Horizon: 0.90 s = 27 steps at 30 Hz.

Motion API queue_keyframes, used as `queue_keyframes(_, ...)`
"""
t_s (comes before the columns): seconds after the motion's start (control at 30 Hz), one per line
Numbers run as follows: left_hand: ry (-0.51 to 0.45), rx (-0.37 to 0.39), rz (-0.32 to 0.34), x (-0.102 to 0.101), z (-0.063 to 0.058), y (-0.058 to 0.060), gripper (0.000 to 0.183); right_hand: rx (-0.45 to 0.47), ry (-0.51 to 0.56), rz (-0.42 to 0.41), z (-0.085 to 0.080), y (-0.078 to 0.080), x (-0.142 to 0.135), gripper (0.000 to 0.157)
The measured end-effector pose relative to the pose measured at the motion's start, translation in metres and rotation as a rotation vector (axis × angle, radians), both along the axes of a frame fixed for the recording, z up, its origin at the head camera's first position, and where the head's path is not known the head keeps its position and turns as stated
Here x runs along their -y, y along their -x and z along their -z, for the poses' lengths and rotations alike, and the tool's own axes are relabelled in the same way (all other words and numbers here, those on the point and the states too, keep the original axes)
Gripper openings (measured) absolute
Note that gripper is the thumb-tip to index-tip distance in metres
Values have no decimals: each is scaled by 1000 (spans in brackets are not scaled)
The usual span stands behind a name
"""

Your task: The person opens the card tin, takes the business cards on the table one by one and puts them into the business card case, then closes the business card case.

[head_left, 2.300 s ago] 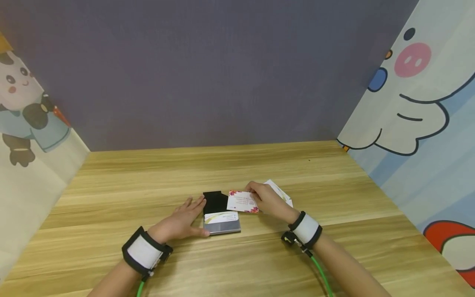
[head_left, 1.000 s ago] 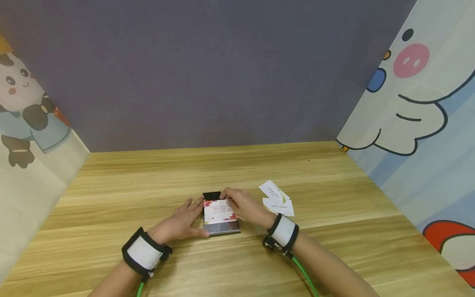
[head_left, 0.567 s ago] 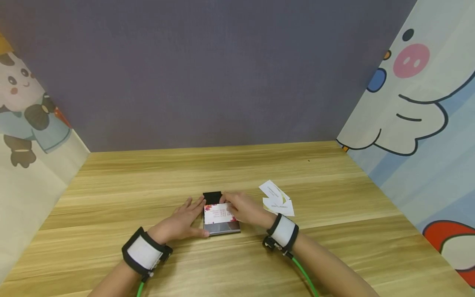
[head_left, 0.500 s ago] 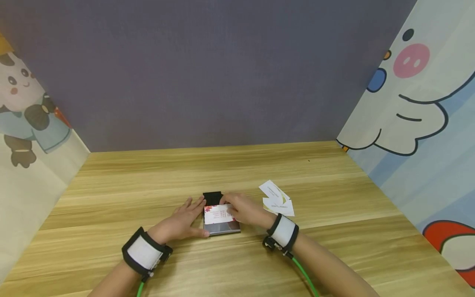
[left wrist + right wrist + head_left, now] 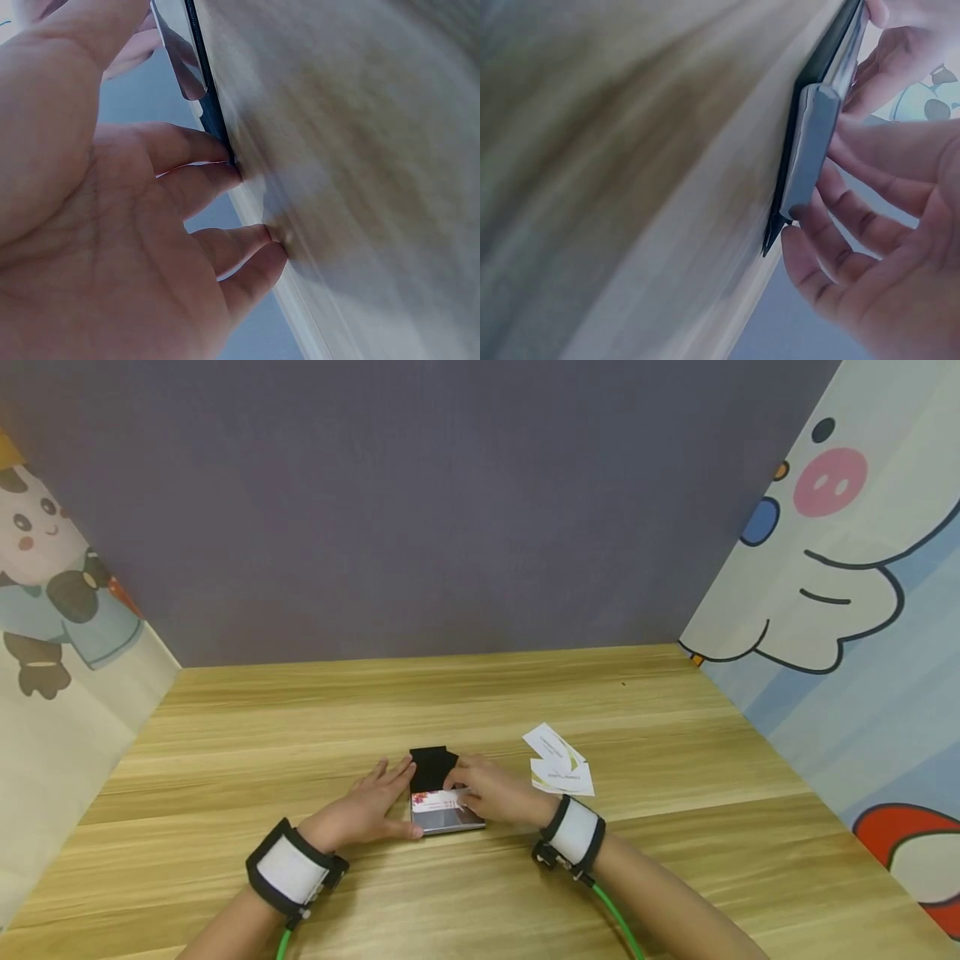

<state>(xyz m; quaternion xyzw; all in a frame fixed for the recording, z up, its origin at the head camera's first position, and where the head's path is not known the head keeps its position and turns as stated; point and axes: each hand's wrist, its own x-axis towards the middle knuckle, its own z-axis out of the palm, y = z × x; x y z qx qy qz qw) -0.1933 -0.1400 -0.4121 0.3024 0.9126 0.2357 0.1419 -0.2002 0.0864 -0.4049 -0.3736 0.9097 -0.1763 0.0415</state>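
Observation:
A black and metallic business card case (image 5: 448,820) lies flat on the table, its black flap (image 5: 429,768) folded back on the far side. Only a strip of a white business card with a red floral corner (image 5: 431,802) shows above the metal pocket; the rest is inside. My left hand (image 5: 365,810) rests along the case's left side, fingers straight and spread, fingertips against its edge in the left wrist view (image 5: 142,217). At the card's right end, my right hand (image 5: 502,792) touches the card with bent fingers. From the right wrist view (image 5: 885,232), its fingertips meet the case's end.
Several white business cards (image 5: 557,762) with yellow-green trim lie overlapping to the right of my right hand. A grey panel (image 5: 427,527) rises behind the wooden table (image 5: 337,710). Cartoon-printed curtains (image 5: 847,593) flank both sides. A green cable (image 5: 618,917) trails from my right wristband.
My right hand carried the floral card leftward from near the loose cards onto the case. It then slid the card toward me, mostly into the pocket. My left hand has stayed put.

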Motion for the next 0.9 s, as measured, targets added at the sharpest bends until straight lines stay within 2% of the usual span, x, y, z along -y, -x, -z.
queue_keyframes(0.23,-4,0,5,0,0,0,93,28,48,13,-1,-1,-3,21)
queue_keyframes(0.53,0,-2,5,0,0,0,93,72,110,87,0,1,-19,29)
queue_keyframes(0.73,-1,-7,7,0,0,0,93,7,127,142,1,6,-38,31)
queue_keyframes(0.9,3,-12,8,0,0,0,93,-1,136,241,1,9,-57,32)
